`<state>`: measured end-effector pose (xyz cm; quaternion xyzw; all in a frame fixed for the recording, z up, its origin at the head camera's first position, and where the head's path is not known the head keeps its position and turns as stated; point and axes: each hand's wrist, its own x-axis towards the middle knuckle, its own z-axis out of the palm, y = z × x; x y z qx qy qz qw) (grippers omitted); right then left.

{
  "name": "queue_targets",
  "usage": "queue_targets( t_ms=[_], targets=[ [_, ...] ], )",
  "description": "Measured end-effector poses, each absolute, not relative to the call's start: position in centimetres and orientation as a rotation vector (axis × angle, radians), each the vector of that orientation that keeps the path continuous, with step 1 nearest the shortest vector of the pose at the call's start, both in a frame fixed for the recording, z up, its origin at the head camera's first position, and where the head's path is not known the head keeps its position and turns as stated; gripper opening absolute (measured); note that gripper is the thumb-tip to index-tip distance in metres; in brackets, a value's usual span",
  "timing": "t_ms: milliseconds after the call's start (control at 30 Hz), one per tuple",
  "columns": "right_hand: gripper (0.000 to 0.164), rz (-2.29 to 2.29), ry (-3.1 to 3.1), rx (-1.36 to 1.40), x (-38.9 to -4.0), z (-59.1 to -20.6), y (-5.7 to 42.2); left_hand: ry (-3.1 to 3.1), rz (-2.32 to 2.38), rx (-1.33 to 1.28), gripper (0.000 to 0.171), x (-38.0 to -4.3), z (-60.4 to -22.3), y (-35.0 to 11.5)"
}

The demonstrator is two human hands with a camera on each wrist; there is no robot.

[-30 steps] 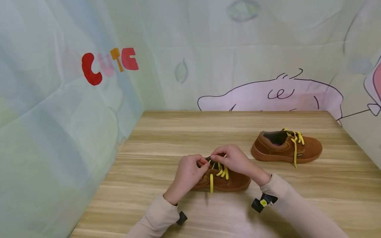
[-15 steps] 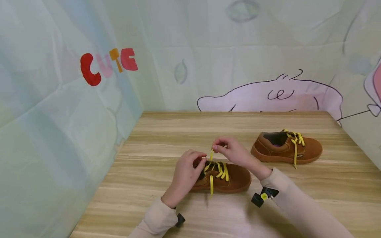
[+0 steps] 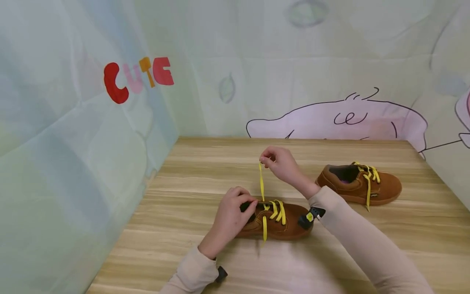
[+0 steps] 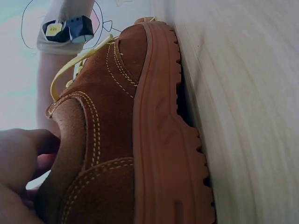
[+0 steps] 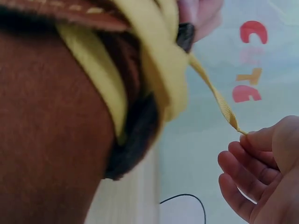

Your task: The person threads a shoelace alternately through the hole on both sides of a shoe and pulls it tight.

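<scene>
A brown shoe (image 3: 293, 216) with yellow laces stands on the table, toe to the right. My right hand (image 3: 280, 163) is raised above and behind it. Between thumb and forefinger it pinches the tip of one yellow shoelace (image 3: 262, 181), drawn up taut from the eyelets; the right wrist view shows this pinch at the lace end (image 5: 240, 131). My left hand (image 3: 235, 214) is at the shoe's opening, its fingertips pinching the dark tongue (image 5: 186, 36). In the left wrist view its fingers partly hide behind the shoe's collar (image 4: 70, 135). Another lace end (image 3: 264, 228) hangs down the near side.
A second brown shoe (image 3: 382, 185) with yellow laces stands at the back right, partly behind my right forearm. Printed cloth walls (image 3: 205, 98) border the wooden table (image 3: 165, 228) at the left and back.
My right hand has moved up and away from the shoe, pulling the shoelace end out long above it. My left hand has stayed at the shoe's opening.
</scene>
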<state>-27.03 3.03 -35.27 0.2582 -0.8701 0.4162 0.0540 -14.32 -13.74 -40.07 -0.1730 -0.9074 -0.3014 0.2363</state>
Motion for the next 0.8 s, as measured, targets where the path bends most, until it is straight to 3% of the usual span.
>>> queue_targets(
  t_ms=[600,700,800],
  targets=[
    [0.011,0.496,-2.999,1.164,-27.6,-38.3,0.4,-2.515,-0.928,-0.511,0.007,-14.1,-40.0,-14.1],
    [0.019,0.498,-2.995,1.180,-27.7,-37.5,1.3,-2.614,-0.950,-0.589,0.013,-14.4,-39.3,-14.8],
    [0.028,0.573,-2.948,1.180,-27.3,-35.7,2.8,-2.768,-0.983,-0.675,0.032,-14.7,-38.2,-16.5]
  ],
)
